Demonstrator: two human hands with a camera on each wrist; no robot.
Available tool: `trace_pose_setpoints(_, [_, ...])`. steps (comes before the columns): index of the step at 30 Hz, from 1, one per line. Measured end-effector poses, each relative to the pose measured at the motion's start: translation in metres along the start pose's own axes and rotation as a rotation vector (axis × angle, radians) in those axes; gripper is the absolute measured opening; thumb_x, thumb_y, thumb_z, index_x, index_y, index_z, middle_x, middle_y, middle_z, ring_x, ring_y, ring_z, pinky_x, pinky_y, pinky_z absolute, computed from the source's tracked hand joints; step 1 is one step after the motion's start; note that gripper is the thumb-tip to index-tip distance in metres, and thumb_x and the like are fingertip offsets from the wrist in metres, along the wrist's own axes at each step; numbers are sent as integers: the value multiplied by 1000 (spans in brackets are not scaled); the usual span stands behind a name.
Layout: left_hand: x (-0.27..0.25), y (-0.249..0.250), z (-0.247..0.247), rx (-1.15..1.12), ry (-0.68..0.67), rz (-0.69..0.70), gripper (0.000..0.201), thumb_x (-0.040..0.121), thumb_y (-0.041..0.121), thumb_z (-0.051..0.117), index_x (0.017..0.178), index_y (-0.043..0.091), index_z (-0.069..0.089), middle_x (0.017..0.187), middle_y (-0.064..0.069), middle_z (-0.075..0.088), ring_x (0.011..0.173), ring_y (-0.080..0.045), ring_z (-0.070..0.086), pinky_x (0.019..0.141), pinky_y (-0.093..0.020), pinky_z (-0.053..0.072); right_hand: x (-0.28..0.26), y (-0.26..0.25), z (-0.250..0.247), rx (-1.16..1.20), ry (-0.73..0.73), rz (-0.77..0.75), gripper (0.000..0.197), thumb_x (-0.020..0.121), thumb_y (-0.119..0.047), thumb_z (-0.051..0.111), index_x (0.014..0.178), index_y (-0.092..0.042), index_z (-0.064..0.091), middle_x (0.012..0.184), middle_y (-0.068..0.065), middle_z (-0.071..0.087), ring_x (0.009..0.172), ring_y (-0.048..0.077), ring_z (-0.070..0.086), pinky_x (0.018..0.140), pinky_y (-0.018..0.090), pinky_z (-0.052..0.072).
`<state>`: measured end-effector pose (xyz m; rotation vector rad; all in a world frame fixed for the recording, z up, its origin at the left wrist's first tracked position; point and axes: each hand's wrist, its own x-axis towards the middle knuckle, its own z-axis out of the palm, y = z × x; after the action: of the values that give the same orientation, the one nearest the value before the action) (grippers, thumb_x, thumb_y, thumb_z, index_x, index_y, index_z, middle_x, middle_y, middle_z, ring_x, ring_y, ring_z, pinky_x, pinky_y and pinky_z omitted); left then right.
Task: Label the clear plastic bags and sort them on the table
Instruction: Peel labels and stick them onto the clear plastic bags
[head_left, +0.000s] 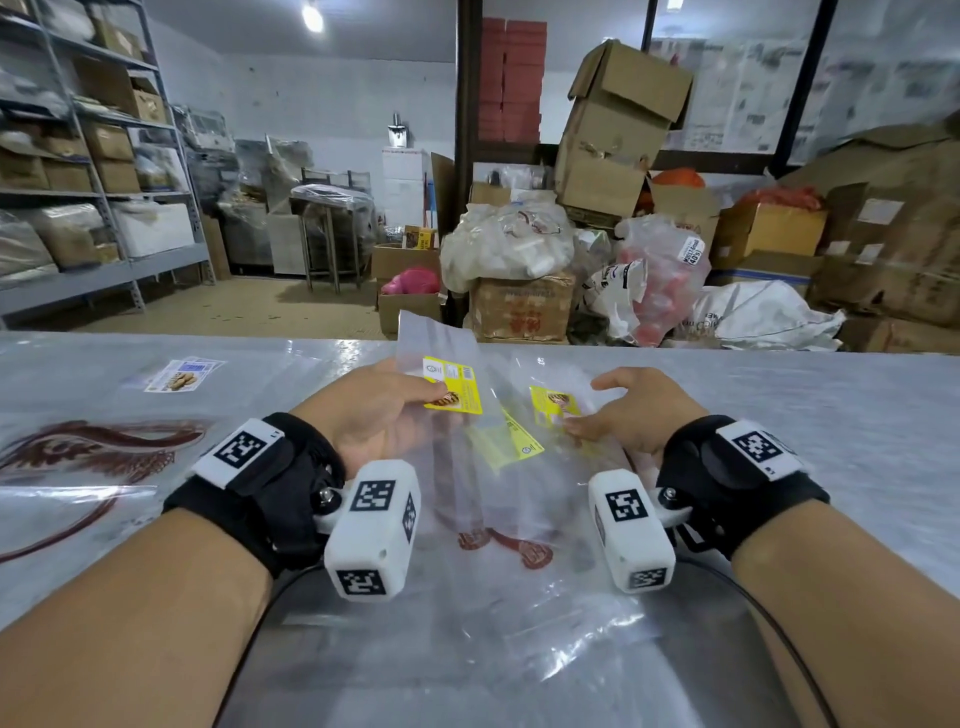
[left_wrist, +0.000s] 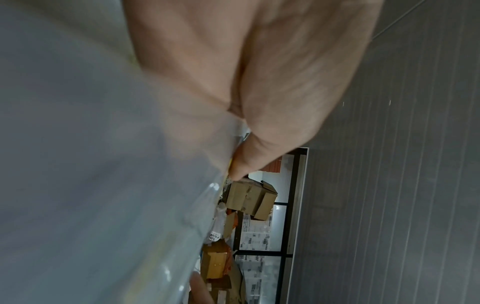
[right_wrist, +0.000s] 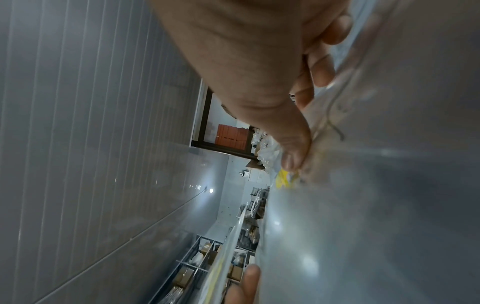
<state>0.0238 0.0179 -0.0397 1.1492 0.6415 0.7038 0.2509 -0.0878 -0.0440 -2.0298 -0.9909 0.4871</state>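
Observation:
My left hand (head_left: 415, 400) pinches a clear plastic bag (head_left: 431, 338) by its yellow label (head_left: 457, 382), thumb on top, and the bag's far end is lifted off the table. In the left wrist view the thumb (left_wrist: 241, 164) presses against the plastic (left_wrist: 103, 185). My right hand (head_left: 613, 410) sits on the pile of clear bags (head_left: 519, 597) and grips the top bag at its yellow label (head_left: 553, 402). In the right wrist view the thumb (right_wrist: 293, 156) lies on the plastic (right_wrist: 389, 185) with the fingers curled behind. A third yellow label (head_left: 514, 441) shows underneath.
The shiny plastic-covered table (head_left: 831, 415) runs across the view. At far left lie bags with blue-and-white labels (head_left: 179, 374) and bags with a red printed design (head_left: 88, 447). Beyond the table are cardboard boxes (head_left: 613, 130), full sacks and metal shelves (head_left: 78, 156).

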Motion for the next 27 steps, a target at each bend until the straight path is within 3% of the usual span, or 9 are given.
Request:
trace_pose_setpoints(2, [1, 0, -1, 13, 10, -5, 37, 100, -8, 46, 136, -5, 51, 107, -25, 69, 73, -27, 74, 64, -30, 61, 5, 3, -2, 104, 14, 38, 73, 76, -12, 88, 139, -10, 51, 111, 9, 62, 99, 23, 57, 60, 26, 40])
trace_pose_setpoints(6, [1, -1, 0, 10, 19, -15, 38, 100, -9, 47, 137, -5, 51, 115, -28, 68, 84, -32, 71, 66, -33, 62, 12, 8, -6, 266, 135, -13, 37, 80, -1, 78, 117, -6, 70, 95, 10, 72, 88, 27, 66, 77, 32, 52])
trace_pose_setpoints(9, [1, -1, 1, -14, 40, -16, 41, 99, -12, 46, 139, -2, 49, 122, -31, 66, 92, -37, 69, 63, -36, 63, 15, 6, -18, 513, 176, -53, 16, 92, 0, 59, 95, -10, 72, 82, 14, 69, 67, 31, 67, 56, 33, 54])
trace_pose_setpoints(13, [3, -3, 1, -30, 53, -5, 41, 98, -12, 48, 136, 4, 47, 114, -30, 69, 86, -36, 72, 62, -41, 64, 13, -1, -39, 829, 255, -46, 17, 93, -10, 56, 109, -10, 55, 98, 20, 70, 88, 33, 72, 63, 35, 57])
trace_pose_setpoints(15, [3, -4, 1, -12, 56, -5, 39, 98, -11, 49, 132, 9, 49, 104, -25, 73, 81, -35, 73, 68, -45, 64, 11, -3, -49, 906, 293, -29, 9, 99, -10, 52, 107, -7, 48, 79, 11, 66, 71, 15, 72, 56, 19, 48])
trace_pose_setpoints(17, [5, -6, 1, 15, 61, -3, 36, 98, -10, 51, 127, 12, 50, 99, -22, 74, 81, -35, 73, 78, -50, 61, 8, -12, -59, 869, 310, -5, 12, 104, -2, 42, 101, -4, 53, 79, 13, 54, 73, 20, 59, 59, 22, 33])
trace_pose_setpoints(19, [5, -6, 0, 37, 64, -1, 32, 99, -7, 51, 124, 12, 52, 102, -22, 74, 86, -37, 73, 82, -53, 59, 5, -18, -60, 865, 216, 20, 16, 105, -4, 41, 102, -6, 56, 73, 9, 59, 72, 16, 58, 62, 24, 35])
trace_pose_setpoints(22, [5, -4, -1, 66, 37, -15, 37, 100, 2, 54, 137, 3, 51, 119, -26, 70, 102, -42, 71, 78, -48, 63, -4, -25, -39, 1132, 29, -12, 16, 102, -3, 45, 93, -7, 58, 66, 8, 60, 47, 9, 65, 47, 18, 52])
trace_pose_setpoints(27, [-3, -1, 5, 66, -36, 46, 60, 85, 27, 69, 134, -5, 58, 122, -23, 67, 100, -30, 64, 80, -36, 59, -19, -30, 0, 939, -319, -125, 21, 99, -1, 50, 116, 5, 61, 114, 21, 69, 91, 31, 75, 71, 38, 58])
